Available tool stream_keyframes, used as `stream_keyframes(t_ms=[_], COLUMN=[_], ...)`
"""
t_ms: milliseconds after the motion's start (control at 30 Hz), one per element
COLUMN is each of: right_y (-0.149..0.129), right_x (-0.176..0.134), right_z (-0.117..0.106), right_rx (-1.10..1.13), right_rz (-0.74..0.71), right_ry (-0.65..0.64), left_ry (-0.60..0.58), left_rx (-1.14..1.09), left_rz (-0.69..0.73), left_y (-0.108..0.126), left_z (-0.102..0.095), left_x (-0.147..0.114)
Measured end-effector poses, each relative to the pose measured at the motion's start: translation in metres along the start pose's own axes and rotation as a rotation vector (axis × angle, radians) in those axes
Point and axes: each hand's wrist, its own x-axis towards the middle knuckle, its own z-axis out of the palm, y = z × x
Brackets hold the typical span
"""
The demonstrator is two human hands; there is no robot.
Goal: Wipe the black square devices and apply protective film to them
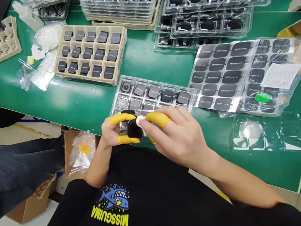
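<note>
Between the thumb and finger of my left hand [113,129], both in yellow finger cots, is a black square watch case [134,129] with a glossy face. My right hand [177,135], also wearing yellow finger cots, pinches a white wipe [140,122] against the edge of that face. Just beyond my hands lies a clear plastic tray [116,104] of dark square watch cases with printed film on most of them. One case in its far left pocket [126,87] shows a round sensor back. My hands cover the near part of this tray.
A beige tray [91,45] of labelled square pieces stands at the left. Sheets of printed film labels [215,76] lie at the right. Stacked clear trays [117,10] line the back. A white bottle [26,15] leans at far left; an open carton [69,155] sits below the table edge.
</note>
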Motion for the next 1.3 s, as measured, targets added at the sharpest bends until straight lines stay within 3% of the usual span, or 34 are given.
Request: stream_keyframes(t_ms=[67,267,533,733,967,1133,1300], right_y=[0.003,-0.002,-0.014,-0.002,0.003,-0.005,-0.005], right_x=[-0.005,-0.013,0.002,0.002,-0.012,-0.01,0.001], right_z=[-0.007,-0.024,-0.009,0.004,-0.019,-0.031,-0.027], right_rx=[-0.014,0.058,0.29,0.088,0.045,0.182,0.2], right_rz=[0.03,0.171,-0.016,-0.004,0.181,0.209,0.096], right_ry=[-0.023,0.093,-0.012,0.002,0.156,0.053,-0.04], left_ry=[0.038,0.062,0.033,0.044,0.139,0.122,0.069], left_rx=[0.013,-0.058,-0.079,-0.051,-0.099,-0.103,-0.103], left_rz=[-0.011,-0.052,-0.154,-0.141,-0.145,-0.15,-0.134], left_y=[0.002,0.006,0.006,0.007,0.015,0.016,0.01], left_z=[-0.002,0.0,0.004,-0.001,0.003,0.006,0.003], left_x=[0.003,0.008,0.002,0.004,0.008,0.01,0.004])
